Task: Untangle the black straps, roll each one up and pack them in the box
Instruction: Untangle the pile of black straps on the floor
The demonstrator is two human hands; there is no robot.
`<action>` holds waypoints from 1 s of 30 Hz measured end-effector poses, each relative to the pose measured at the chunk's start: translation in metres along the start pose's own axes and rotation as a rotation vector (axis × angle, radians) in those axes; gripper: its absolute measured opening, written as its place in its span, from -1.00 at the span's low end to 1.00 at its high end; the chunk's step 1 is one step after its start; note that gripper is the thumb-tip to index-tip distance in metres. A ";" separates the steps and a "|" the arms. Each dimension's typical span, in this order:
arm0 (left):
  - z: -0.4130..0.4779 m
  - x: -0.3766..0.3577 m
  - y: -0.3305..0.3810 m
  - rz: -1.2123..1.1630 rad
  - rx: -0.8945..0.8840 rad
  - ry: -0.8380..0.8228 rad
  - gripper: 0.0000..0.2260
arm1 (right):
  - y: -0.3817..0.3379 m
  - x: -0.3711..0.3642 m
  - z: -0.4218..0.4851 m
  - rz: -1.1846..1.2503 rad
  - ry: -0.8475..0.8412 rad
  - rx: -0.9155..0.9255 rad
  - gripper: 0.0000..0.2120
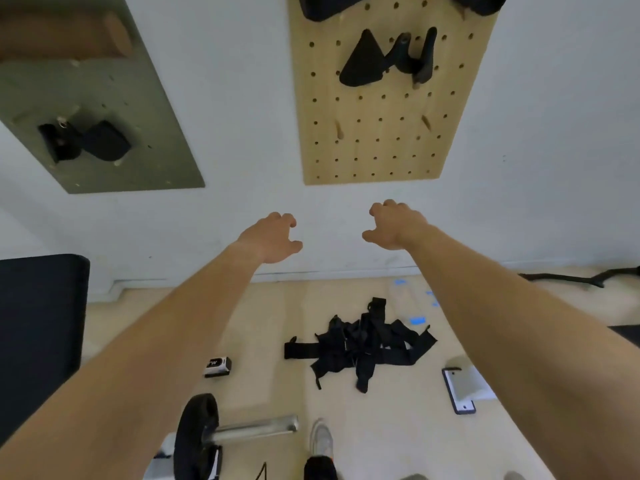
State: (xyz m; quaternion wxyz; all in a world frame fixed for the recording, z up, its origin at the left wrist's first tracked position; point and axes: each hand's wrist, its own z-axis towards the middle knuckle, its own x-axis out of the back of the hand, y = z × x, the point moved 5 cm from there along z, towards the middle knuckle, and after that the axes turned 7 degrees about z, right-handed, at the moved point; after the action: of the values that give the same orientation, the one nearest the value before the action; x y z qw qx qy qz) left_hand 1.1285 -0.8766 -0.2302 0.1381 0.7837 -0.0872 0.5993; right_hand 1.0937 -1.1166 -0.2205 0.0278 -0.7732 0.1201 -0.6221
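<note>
Resting nearest on the floor (270, 317) are a grey shoe (322, 439) and a dumbbell (197, 438). Beyond them the tangled black straps (363, 344) lie heaped, with a small box (217, 367) to their left. Farther out, the left grip (273, 239) and right grip (394, 225) hover loosely curled, holding nothing, below a wooden pegboard (381, 140).

Black straps (360, 344), tan pegboard (381, 133), olive board (104, 133)

White wall (225, 98), wooden pegboard (377, 140), grey-green pegboard (131, 140), light wood floor (263, 323), black seat (38, 327) at left.
</note>
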 end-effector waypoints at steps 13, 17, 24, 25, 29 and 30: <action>0.168 -0.096 -0.049 -0.236 -0.007 -0.244 -0.46 | -0.022 -0.085 0.160 -0.034 -0.274 0.027 -0.38; 0.184 -0.122 -0.047 -0.261 -0.002 -0.295 -0.46 | -0.023 -0.102 0.183 -0.028 -0.332 0.054 -0.37; 0.197 -0.161 -0.027 -0.293 0.079 -0.354 -0.45 | -0.001 -0.130 0.220 0.008 -0.408 0.122 -0.36; 0.199 -0.168 -0.022 -0.303 0.102 -0.355 -0.45 | 0.006 -0.135 0.225 0.014 -0.420 0.134 -0.36; 0.204 -0.209 0.015 -0.334 0.196 -0.346 -0.46 | 0.044 -0.162 0.242 0.050 -0.459 0.192 -0.38; 0.207 -0.224 0.027 -0.339 0.217 -0.354 -0.47 | 0.058 -0.172 0.247 0.058 -0.464 0.207 -0.38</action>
State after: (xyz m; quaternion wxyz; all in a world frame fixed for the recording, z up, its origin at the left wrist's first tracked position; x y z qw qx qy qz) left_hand 1.2500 -0.9755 -0.4935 0.1345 0.8900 0.0873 0.4269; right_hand 1.2907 -1.1614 -0.4515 0.1514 -0.8844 0.0684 -0.4361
